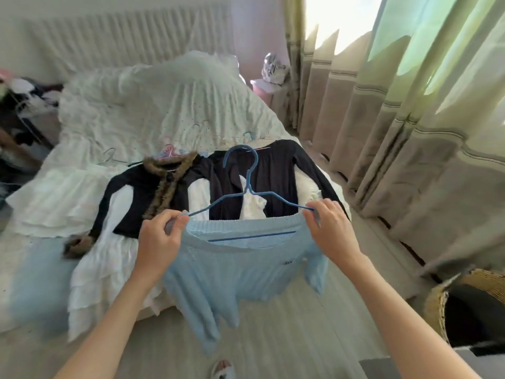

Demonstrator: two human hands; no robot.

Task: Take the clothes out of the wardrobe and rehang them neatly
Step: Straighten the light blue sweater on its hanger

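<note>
Here, one blue hanger [247, 184], long axis crosswise, hook toward the bed's [41, 203] head: left hand [161, 239] and right hand [332, 228] fingers pinch its ends through the light-blue sweater's [232, 269] neckline.

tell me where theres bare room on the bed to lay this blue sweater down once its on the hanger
The near half of the bed is crowded: a fur-trimmed black cardigan, a black top and white ruffled garments overlap there. A bare strip lies at the left edge, below the white layers. The pillows fill the far end.
</note>
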